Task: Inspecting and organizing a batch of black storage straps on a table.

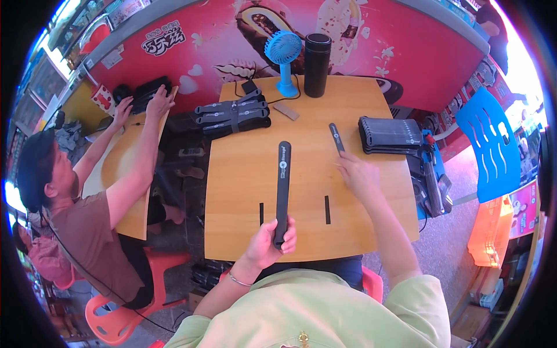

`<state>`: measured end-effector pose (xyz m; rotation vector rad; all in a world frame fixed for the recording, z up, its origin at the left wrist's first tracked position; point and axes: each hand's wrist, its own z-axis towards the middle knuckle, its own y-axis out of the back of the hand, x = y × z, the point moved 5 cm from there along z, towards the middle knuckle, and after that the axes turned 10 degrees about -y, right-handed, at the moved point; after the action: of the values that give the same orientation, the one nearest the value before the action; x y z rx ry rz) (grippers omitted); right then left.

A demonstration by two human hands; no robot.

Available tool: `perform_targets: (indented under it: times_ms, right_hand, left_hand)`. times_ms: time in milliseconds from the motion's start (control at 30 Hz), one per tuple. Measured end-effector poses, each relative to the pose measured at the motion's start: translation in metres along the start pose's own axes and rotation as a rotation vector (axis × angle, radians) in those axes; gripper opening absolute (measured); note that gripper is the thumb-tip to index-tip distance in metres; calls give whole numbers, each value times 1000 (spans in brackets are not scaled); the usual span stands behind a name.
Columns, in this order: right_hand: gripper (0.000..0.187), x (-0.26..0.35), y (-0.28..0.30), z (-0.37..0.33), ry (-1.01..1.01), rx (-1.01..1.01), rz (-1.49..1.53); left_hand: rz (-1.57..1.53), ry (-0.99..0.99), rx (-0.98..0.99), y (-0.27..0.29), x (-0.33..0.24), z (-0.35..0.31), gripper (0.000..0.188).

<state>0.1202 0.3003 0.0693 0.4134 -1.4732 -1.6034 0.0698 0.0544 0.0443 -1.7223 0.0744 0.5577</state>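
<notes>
Head view, looking down on a square, pale wooden tabletop (243,174) at the centre of the frame. My left hand (270,239), at lower centre, is closed around the near end of a long, flat black strap with a small white label (282,188); the fingers wrap the end firmly, and the strap's long axis runs almost straight up the frame, away from me, its far end lying over the middle of the table. My right hand (358,176), right of centre, reaches forward with fingers loosely spread and fingertips touching the near end of a shorter, narrow black strap (336,138), which lies on the wood with its long axis slanting up and slightly left; nothing is pinched there yet. This short strap is far nearer my right hand than my left. 2 short black marks (327,209) sit on the tabletop between my hands. A bundle of black straps (232,117) lies at upper left of the table, a flat stack of dark grey straps (390,134) at its right edge, and a blue handheld fan (284,55) and black cylindrical flask (317,56) stand at its far edge. Another person (87,197) sits at the left of the frame, hands on a separate table.
</notes>
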Motion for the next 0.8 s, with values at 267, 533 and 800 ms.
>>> perform_targets:
  times_ms: [267,533,800]
  right_hand:
    - [26,-37,-18,-24,-131,-99,38]
    - [25,4,30,-32,-123,-181,292]
    - [18,92,59,-74,-89,97,778]
  left_hand:
    - [42,-55,-18,-1,-3,8,32]
    - [163,-188,-8,-12,-14,19,35]
    - [229,-487,-26,-22,-40,32,34]
